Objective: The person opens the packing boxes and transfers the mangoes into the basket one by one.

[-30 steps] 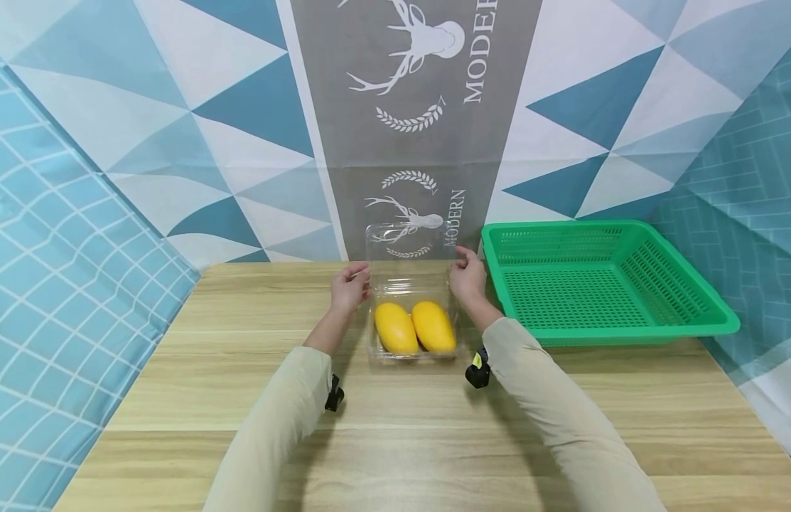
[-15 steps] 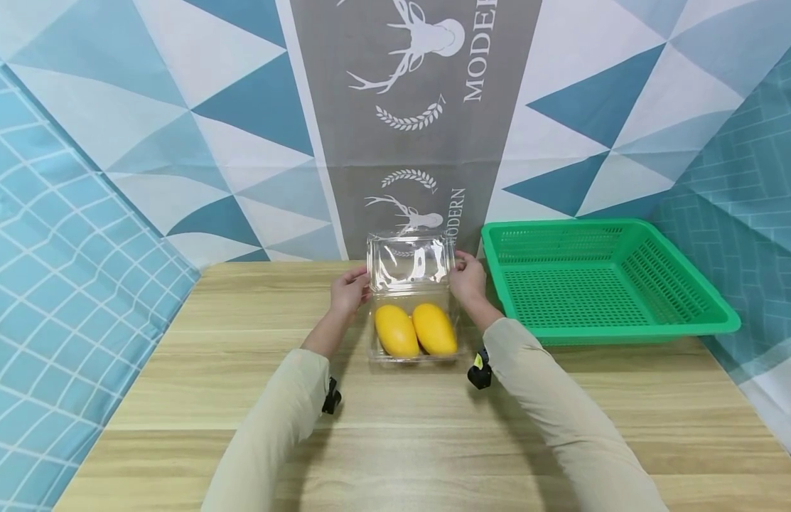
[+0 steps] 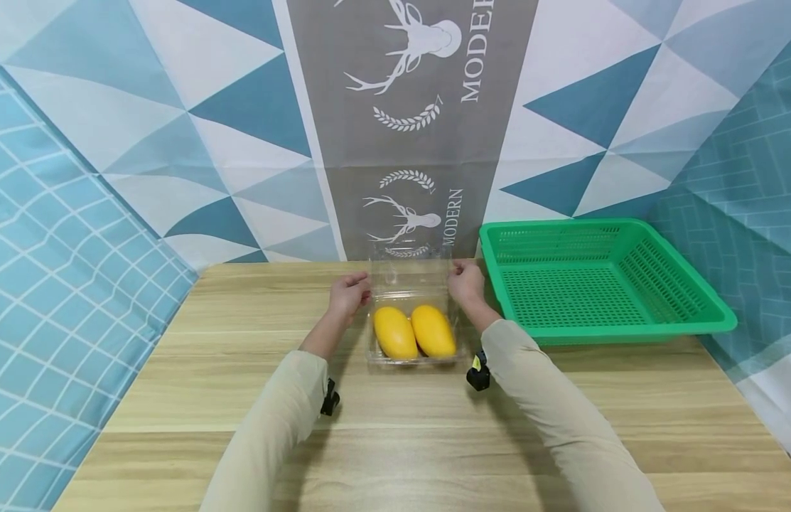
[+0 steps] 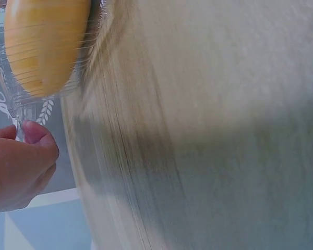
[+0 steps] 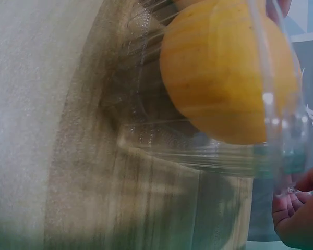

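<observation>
A clear plastic clamshell box point(image 3: 377, 352) sits on the table with its lid point(image 3: 408, 274) raised at the back. Inside its base lie two yellow mangoes, the left mango point(image 3: 395, 332) beside the right mango point(image 3: 433, 331). My left hand point(image 3: 348, 296) pinches the lid's left edge between thumb and fingers. On the opposite side, my right hand point(image 3: 467, 284) pinches the right edge. In the left wrist view, the thumb and fingertips meet on the clear plastic near a mango point(image 4: 47, 47). The right wrist view has the box wall point(image 5: 214, 156) in front of a mango point(image 5: 224, 73).
A green perforated plastic basket point(image 3: 625, 331) stands right of the box, close to my right hand. The wooden table point(image 3: 395, 441) ends at a patterned wall cloth point(image 3: 408, 142) behind the box. Black wrist cameras hang under both sleeves.
The lid has tilted between my hands; its top edge now sits lower in the head view. Both hands have moved slightly with it. The mangoes and basket stay in place.
</observation>
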`<state>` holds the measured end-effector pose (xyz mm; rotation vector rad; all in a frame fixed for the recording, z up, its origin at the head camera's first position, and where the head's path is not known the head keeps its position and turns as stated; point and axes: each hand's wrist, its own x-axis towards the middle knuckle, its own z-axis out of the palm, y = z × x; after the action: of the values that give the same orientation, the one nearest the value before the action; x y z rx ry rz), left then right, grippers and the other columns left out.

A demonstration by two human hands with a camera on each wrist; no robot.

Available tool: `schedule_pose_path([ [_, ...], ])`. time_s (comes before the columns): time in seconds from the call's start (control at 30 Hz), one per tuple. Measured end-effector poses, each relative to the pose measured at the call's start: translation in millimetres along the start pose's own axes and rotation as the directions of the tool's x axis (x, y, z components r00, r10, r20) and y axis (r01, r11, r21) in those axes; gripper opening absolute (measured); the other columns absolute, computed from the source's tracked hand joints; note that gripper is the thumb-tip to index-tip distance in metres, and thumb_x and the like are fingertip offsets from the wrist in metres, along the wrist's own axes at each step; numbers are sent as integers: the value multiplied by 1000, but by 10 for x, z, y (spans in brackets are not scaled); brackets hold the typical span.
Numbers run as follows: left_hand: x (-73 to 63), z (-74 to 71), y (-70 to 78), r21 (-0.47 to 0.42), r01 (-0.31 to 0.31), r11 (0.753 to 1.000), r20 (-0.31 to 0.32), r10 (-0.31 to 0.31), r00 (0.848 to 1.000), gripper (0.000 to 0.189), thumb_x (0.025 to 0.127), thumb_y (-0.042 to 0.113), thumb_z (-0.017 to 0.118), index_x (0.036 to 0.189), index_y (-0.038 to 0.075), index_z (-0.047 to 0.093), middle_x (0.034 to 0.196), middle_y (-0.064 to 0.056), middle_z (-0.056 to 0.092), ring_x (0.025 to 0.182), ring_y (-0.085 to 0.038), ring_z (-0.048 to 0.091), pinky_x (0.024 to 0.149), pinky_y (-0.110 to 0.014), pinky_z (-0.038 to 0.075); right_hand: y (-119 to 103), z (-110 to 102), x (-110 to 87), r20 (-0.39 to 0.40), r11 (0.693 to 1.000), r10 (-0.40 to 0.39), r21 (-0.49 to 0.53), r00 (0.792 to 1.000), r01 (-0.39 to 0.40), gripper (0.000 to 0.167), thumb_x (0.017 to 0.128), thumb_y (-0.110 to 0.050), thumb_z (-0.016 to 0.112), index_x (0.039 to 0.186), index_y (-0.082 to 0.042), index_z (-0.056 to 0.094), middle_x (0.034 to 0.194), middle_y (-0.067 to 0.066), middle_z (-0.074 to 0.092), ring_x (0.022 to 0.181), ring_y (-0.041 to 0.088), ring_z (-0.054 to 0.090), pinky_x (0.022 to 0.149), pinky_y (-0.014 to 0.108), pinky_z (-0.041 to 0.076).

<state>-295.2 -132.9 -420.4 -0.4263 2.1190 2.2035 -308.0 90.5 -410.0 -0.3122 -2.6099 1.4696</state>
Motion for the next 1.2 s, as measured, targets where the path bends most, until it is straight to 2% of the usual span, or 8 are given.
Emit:
schedule_pose_path([
  [0.2, -7, -4, -20, 53, -6, 999, 15, 5, 1000, 37, 93, 2, 51, 128, -7, 50, 115, -26, 55, 70, -8, 52, 62, -15, 49, 23, 3, -11, 15, 1000, 18, -12, 1000, -18, 39, 89, -4, 44, 126, 3, 56, 117, 20, 62, 107, 30, 57, 89, 39, 50],
  [0.37, -13, -4, -29, 65, 3, 998, 13, -4, 1000, 39, 91, 1, 52, 128, -7, 51, 103, -19, 58, 65, -6, 51, 59, -16, 47, 23, -1, -30, 27, 999, 34, -20, 999, -34, 39, 89, -6, 45, 125, 3, 56, 120, 19, 61, 110, 30, 57, 91, 40, 50],
  [0.53, -9, 4, -44, 61, 25, 998, 19, -26, 999, 38, 92, 2, 52, 129, -6, 51, 98, -11, 56, 63, -6, 49, 62, -18, 48, 38, -6, -46, 33, 999, 28, -28, 999, -27, 37, 91, -8, 47, 125, 3, 57, 122, 19, 60, 113, 30, 55, 94, 40, 49],
  [0.8, -6, -8, -67, 89, 17, 996, 33, -20, 999, 38, 93, 3, 51, 129, -8, 49, 120, -26, 54, 64, -8, 49, 59, -16, 46, 59, -12, -57, 52, 999, 44, -16, 998, -43, 36, 93, -10, 47, 125, 3, 56, 121, 21, 60, 114, 32, 55, 94, 42, 49],
  [1.2, -31, -22, -43, 104, 61, 993, 47, -66, 997, 39, 95, 8, 50, 131, -4, 49, 126, -23, 54, 68, -8, 53, 60, -17, 45, 123, 6, -43, 51, 996, 71, 53, 996, -73, 34, 92, -12, 50, 121, 4, 59, 123, 21, 59, 115, 32, 54, 97, 41, 47],
])
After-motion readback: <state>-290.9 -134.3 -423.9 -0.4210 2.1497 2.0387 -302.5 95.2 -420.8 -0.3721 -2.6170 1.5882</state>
